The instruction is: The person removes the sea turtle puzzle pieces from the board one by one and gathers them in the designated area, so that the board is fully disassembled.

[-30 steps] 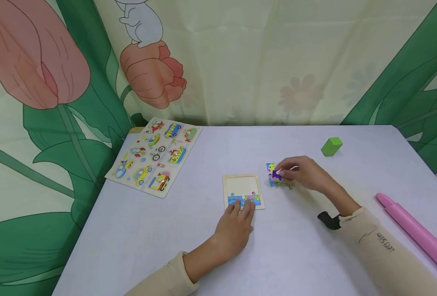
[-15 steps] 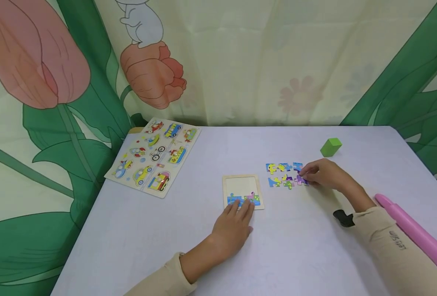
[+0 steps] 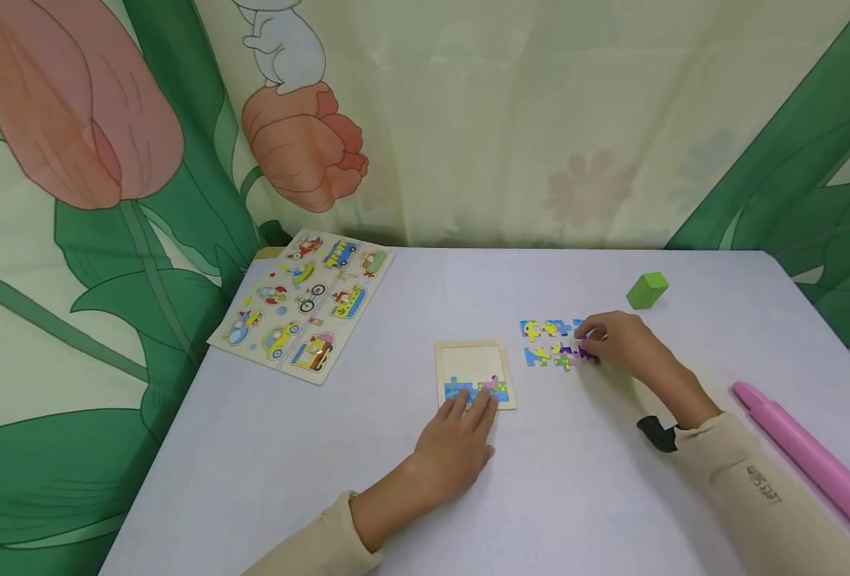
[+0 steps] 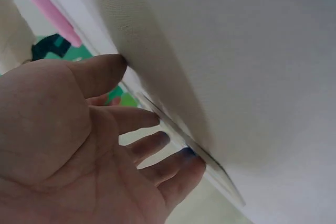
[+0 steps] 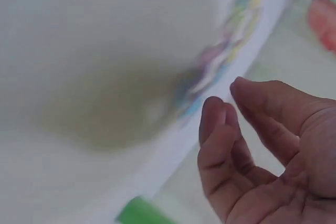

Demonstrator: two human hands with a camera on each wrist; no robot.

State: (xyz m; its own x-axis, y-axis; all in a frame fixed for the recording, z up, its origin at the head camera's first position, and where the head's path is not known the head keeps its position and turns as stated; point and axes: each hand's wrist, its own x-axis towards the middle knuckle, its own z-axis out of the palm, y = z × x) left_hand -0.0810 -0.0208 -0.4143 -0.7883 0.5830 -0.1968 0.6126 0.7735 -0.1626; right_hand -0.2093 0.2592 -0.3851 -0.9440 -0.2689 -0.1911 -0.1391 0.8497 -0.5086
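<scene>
My left hand (image 3: 454,448) lies on the near edge of a small wooden puzzle tray (image 3: 440,368), its fingers stretched out over the blue and green pieces (image 3: 493,388) fitted along the bottom row. In the left wrist view, the fingertips (image 4: 197,166) touch the tray's edge. Loose jigsaw pieces (image 3: 540,356) in blue, yellow, green and purple lie in two rows right of the tray. Above their right end hovers my right hand (image 3: 623,340), partly covering a purple piece (image 3: 583,352). The right wrist view shows a gap between its thumb and bent fingers, with nothing held.
A peg puzzle board (image 3: 298,304) with vehicle pictures lies at the back left. A green block (image 3: 647,290) stands at the back right, and a long pink tube-shaped thing (image 3: 807,448) lies along the right side. A printed curtain (image 3: 483,120) hangs behind the table.
My right hand carried a purple piece rightward from over the left pieces to the rows' right end, then let go. Its fingers now hold nothing. My left hand stays on the tray.
</scene>
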